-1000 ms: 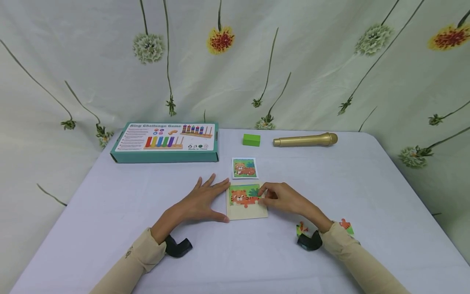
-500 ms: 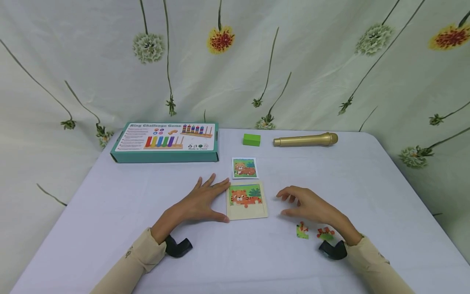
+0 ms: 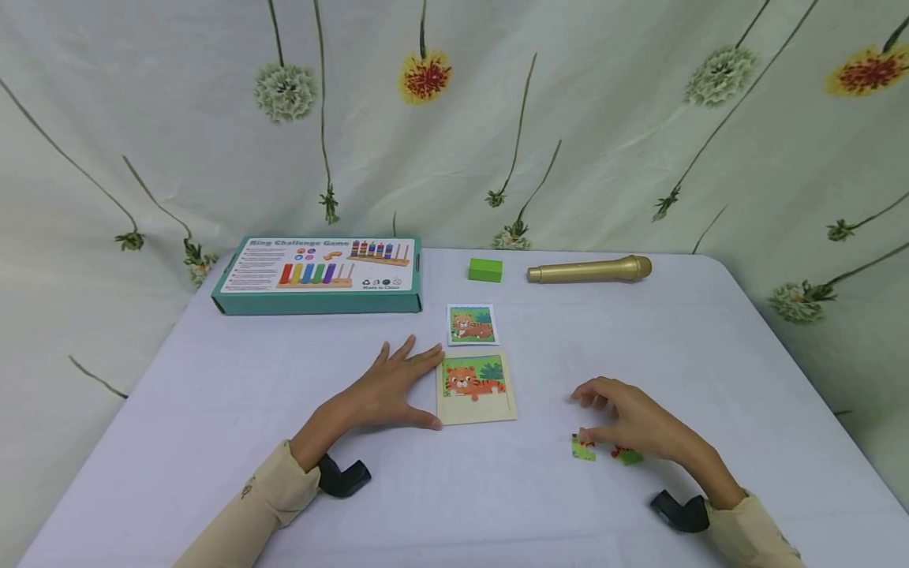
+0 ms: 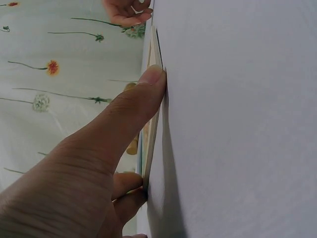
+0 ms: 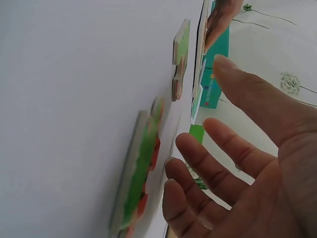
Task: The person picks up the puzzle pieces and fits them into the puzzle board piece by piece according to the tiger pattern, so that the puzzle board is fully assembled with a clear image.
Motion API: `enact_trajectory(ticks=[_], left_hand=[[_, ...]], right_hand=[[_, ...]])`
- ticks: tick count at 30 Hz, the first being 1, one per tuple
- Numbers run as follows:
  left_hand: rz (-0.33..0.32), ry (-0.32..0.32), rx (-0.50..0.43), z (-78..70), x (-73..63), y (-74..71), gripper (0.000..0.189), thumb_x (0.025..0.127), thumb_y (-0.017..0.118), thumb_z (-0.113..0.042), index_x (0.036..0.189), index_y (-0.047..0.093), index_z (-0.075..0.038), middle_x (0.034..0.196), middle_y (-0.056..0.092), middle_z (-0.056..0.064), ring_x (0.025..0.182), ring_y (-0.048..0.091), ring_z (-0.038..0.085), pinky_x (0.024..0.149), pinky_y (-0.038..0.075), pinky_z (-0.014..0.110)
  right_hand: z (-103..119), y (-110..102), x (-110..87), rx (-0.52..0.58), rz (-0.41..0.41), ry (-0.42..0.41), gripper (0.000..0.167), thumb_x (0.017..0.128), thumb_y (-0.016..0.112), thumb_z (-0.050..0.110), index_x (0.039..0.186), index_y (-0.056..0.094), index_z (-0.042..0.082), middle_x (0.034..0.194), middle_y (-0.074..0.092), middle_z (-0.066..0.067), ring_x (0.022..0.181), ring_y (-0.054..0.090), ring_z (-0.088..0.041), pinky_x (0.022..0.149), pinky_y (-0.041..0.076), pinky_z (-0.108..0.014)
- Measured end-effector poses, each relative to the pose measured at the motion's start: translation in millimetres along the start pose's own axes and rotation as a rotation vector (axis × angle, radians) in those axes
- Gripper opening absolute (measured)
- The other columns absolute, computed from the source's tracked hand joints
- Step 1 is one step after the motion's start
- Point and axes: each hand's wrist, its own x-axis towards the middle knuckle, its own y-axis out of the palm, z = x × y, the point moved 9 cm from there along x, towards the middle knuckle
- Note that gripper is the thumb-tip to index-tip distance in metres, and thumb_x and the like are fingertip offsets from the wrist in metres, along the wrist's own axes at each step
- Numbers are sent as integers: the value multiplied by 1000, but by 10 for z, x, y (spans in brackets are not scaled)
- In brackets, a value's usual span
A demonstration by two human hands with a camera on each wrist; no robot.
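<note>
A wooden puzzle board (image 3: 469, 412) lies on the white table with tiger pieces fitted across its upper part; its lower strip is bare wood. Spread along its left side is my left hand (image 3: 389, 390), fingertips at the upper corner and thumb at the lower one. In the left wrist view the thumb (image 4: 151, 77) rests on the board's edge. My right hand (image 3: 635, 418) hovers over two loose puzzle pieces, holding nothing. One green-and-orange piece (image 3: 583, 451) lies by its thumb; the other piece (image 3: 630, 457) is partly covered by the hand. Both pieces also show in the right wrist view.
A small tiger picture card (image 3: 473, 325) lies just beyond the board. Farther back are a teal Ring Challenge Game box (image 3: 319, 303), a green block (image 3: 485, 270) and a gold toy microphone (image 3: 589, 271). A flower-print cloth (image 3: 604, 118) hangs behind the table.
My right hand has let go of a puzzle piece at the board's right side and moved right and nearer, over the loose pieces. The left hand has stayed put.
</note>
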Motion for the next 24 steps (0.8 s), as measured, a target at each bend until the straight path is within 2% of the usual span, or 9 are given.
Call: enact_trajectory(ticks=[4,12,19,24], left_hand=[[-1,-1,6,8,3,4,108,65,77,-64,152,30,-20,158,24,-3,148,-1,32,115,-6,58],[-1,6,-1,4,2,3,108,65,77,-64,151,30,-20,158,24,-3,148,-2,31,115,-6,58],[-4,12,4,11,9,10,108,64,76,-66,151,30,-20,158,24,-4,148,-2,32,115,-5,59],[-5,12,6,10,10,7,108,64,76,-66,151,31,-20,158,24,-4,148,-2,32,115,-5,59]], right_hand=[[-19,6,-64,0,-12,-9,49,76,81,35,115,61,14,101,60,8,91,53,-12,76,47,-28],[2,73,-99,-49,-14,-62,45,72,84,27,110,63,17,103,58,10,93,49,-10,76,45,-26],[-9,113,-84,-102,6,-29,44,68,86,35,102,62,21,98,52,12,93,47,-9,81,45,-30],[-14,115,-85,-107,7,-16,40,69,85,33,99,62,22,98,52,12,93,47,-9,82,46,-31]])
